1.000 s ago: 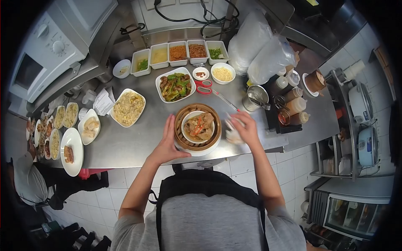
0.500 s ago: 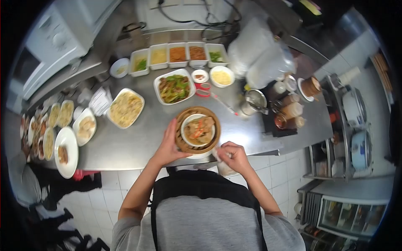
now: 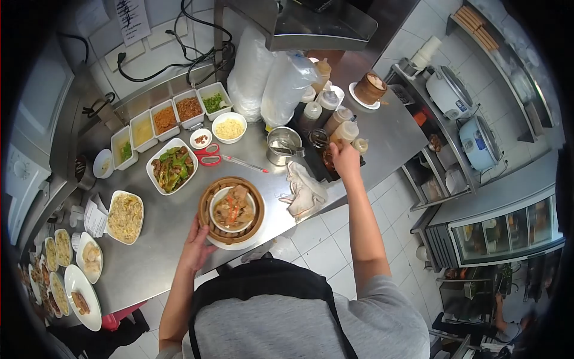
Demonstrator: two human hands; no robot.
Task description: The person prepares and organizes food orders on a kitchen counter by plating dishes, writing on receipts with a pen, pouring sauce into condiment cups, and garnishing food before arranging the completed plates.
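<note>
A round bamboo steamer [image 3: 257, 197] sits on a white plate [image 3: 234, 246] near the counter's front edge. Inside it is a white bowl [image 3: 251, 222] of meat pieces topped with orange-red strips. My left hand [image 3: 194, 246] rests against the steamer's lower left side, fingers spread, fingertips touching the rim. My right hand [image 3: 347, 161] reaches among the sauce containers at the right, its fingers closed beside a jar of amber sauce [image 3: 327, 158]; what they grip is hidden. Between the hands a crumpled white cloth [image 3: 304, 190] lies at the counter edge.
Squeeze bottles [image 3: 345, 131] cluster around my right hand. A metal pot [image 3: 283, 148], red scissors [image 3: 209, 157] and a pen [image 3: 244, 163] lie beyond the steamer. A dish of green vegetables [image 3: 173, 167] and topping tubs stand at the back; several food plates line the left.
My right hand has left the white cloth on the counter and moved up and right to the sauces. My left hand has eased toward the steamer's lower left. The view has turned right.
</note>
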